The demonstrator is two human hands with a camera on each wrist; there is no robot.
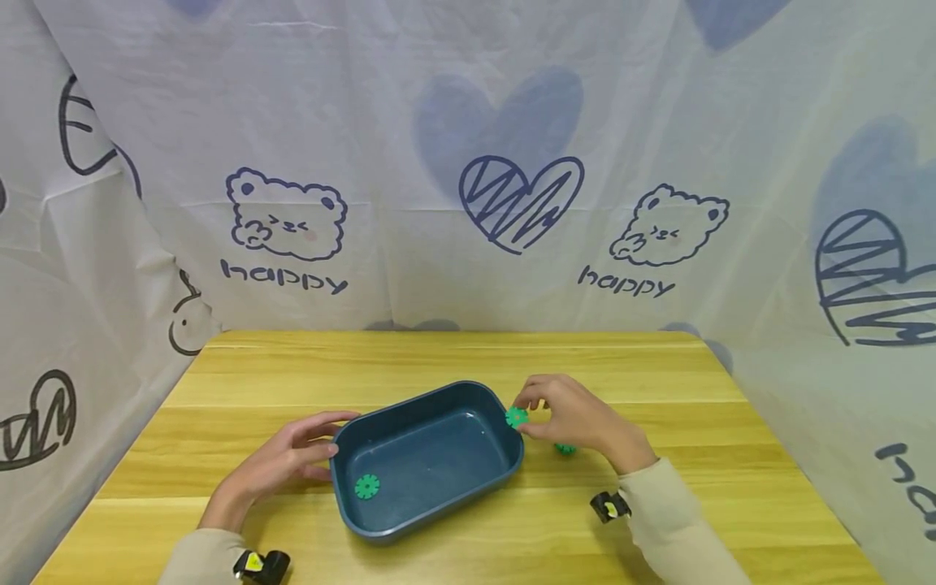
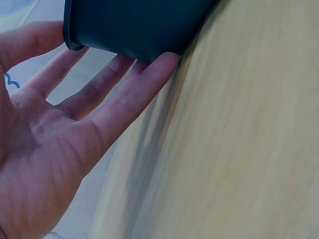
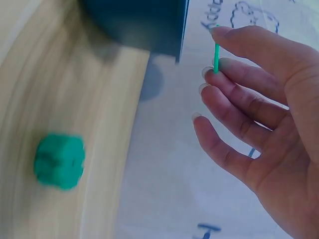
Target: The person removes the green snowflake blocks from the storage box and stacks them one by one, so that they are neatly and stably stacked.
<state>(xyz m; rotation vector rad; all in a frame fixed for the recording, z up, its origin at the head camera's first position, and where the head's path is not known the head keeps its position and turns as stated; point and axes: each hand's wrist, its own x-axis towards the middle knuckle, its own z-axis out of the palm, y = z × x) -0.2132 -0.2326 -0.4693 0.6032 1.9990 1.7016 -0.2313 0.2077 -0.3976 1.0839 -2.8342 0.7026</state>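
Observation:
A dark blue rectangular plastic basin [image 1: 431,520] with rounded corners sits at a slant on the table. My left hand [image 1: 288,455] is at its left end, thumb at the rim and fairly straight fingers against the outer wall, as the left wrist view shows. My right hand [image 1: 578,414] pinches a green notched plastic disc [image 1: 517,418] between thumb and fingertips, right at the basin's right rim. Edge-on, this thin disc [image 3: 216,57] shows in the right wrist view. Another green notched disc [image 1: 367,487] lies on the basin floor, near the left end.
A small stack of green discs [image 3: 60,160] stands on the table to the right of the basin, partly hidden by the right hand in the head view. The wood-grain table [image 1: 292,366] ends at a printed white cloth [image 1: 409,244] behind and at the sides.

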